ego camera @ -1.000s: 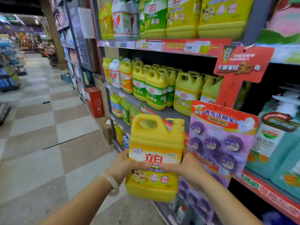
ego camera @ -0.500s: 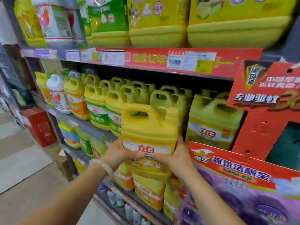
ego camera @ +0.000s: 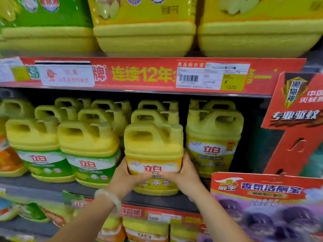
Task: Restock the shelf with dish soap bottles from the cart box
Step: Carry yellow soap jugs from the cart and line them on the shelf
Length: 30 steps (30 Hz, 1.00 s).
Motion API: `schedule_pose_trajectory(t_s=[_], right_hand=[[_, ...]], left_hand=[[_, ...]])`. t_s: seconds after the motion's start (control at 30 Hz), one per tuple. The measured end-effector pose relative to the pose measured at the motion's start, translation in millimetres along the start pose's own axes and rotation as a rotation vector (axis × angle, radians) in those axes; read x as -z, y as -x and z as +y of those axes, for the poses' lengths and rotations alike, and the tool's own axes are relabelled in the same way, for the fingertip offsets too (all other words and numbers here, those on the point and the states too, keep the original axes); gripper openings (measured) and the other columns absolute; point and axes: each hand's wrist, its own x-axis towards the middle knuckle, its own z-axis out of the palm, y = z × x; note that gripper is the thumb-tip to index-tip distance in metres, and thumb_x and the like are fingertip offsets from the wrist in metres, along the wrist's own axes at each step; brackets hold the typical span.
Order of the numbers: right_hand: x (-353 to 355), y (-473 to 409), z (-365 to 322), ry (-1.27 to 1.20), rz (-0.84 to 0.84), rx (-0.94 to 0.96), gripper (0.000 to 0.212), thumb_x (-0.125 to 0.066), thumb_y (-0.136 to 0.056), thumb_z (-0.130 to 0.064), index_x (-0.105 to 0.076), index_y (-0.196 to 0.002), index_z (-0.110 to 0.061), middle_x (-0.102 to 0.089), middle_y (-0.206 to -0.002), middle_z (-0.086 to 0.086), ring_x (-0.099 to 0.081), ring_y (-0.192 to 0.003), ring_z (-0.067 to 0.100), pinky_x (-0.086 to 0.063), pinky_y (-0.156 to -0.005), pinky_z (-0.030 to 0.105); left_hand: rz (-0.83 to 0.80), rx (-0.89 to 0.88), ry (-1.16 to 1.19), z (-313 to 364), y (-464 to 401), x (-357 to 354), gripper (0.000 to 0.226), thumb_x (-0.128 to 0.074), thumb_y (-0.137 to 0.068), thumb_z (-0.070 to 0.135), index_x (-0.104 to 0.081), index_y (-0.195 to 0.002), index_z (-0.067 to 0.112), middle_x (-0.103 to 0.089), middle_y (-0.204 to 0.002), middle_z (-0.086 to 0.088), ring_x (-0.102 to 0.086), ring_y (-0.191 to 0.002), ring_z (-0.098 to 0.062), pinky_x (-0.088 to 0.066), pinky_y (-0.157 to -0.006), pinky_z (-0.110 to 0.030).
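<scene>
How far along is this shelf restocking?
The middle shelf already holds rows of yellow bottles. The left hand and right hand grip one dish soap bottle at the shelf's front gap. The cart box is out of view, so what remains is unknown.

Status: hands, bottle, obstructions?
Both hands, left and right, grip the yellow plastic dish soap bottle. Bottle upright at grey metal shelf front gap. Nothing blocking.

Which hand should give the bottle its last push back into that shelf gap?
Probably the right hand: it grips the held bottle on the side against the neighbouring bottle, so it can steer clear. The left hand only steadies it.
</scene>
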Motion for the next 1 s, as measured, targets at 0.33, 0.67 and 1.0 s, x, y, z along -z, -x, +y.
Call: schedule_pose_trajectory(t_s=[0.33, 0.67, 1.0], right_hand=[[-11.1, 8.4, 16.6, 0.218, 0.090, -0.035, 0.107, -0.087, -0.060, -0.022, -0.021, -0.144, -0.023, -0.048, -0.130, -0.008, -0.046, -0.122, 0.010, -0.038, -0.094, 0.018], [-18.5, 11.7, 11.6, 0.270, 0.093, -0.078, 0.100, -0.085, -0.063, -0.022, -0.023, -0.141, -0.028, -0.047, -0.109, -0.029, -0.050, -0.111, 0.004, -0.042, -0.086, 0.013], [-25.4, 46.7, 27.0, 0.403, 0.226, -0.167, 0.091, -0.077, -0.076, -0.027, -0.021, -0.147, -0.017, -0.036, -0.149, 0.001, -0.034, -0.138, 0.015, -0.034, -0.112, 0.038]], left_hand=[[0.027, -0.106, -0.027, -16.7, -1.6, -1.0, 0.088, -0.090, -0.054, 0.031, -0.047, -0.130, 0.023, -0.068, -0.114, 0.006, -0.063, -0.108, -0.014, -0.051, -0.092, -0.037], [0.022, -0.120, -0.029, -29.1, 7.4, 7.4, 0.077, -0.075, -0.064, 0.039, -0.045, -0.135, 0.028, -0.062, -0.123, 0.013, -0.057, -0.115, -0.006, -0.045, -0.102, -0.041], [0.250, -0.043, -0.279, -41.9, 53.0, -11.1, 0.070, -0.074, -0.077, 0.014, -0.040, -0.137, 0.006, -0.043, -0.132, -0.008, -0.041, -0.129, -0.027, -0.037, -0.107, -0.046]])
